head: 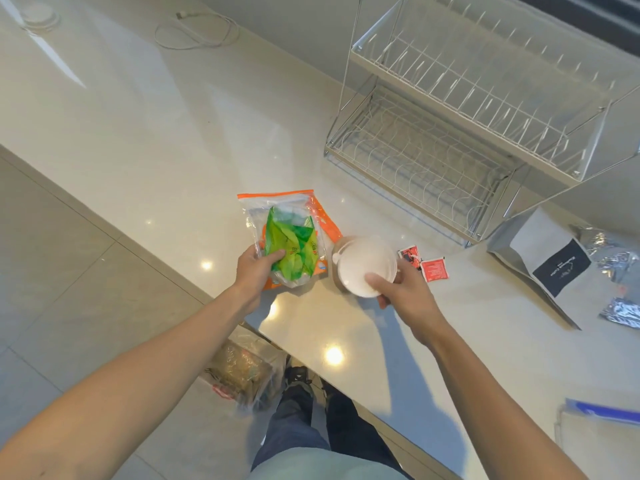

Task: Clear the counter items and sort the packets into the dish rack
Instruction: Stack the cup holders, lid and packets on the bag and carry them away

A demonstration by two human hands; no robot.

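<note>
Clear zip bag (291, 233), orange seal strip at the far end, crumpled green packets inside, lies at the near counter (145, 133) edge with its long axis running away from the person. Left hand (258, 271) is clamped on its near end, thumb on top over the green. Right hand (403, 289) grips a round white-lidded container (363, 266), thumb on the lid, fingers under the rim; can't tell if it's lifted or resting on the counter. Dish rack (460, 133) sits up and to the right of both hands, two wire tiers, both look empty. Right hand is the nearer one to it, lower tier opening faces the grip. Two small red sachets (424, 266) lie just beyond the container, between it and the rack foot. Silver foil pouches (554, 261) further right. My read: packets not yet sorted, task early; bag has to cross over the container to reach the rack.
</note>
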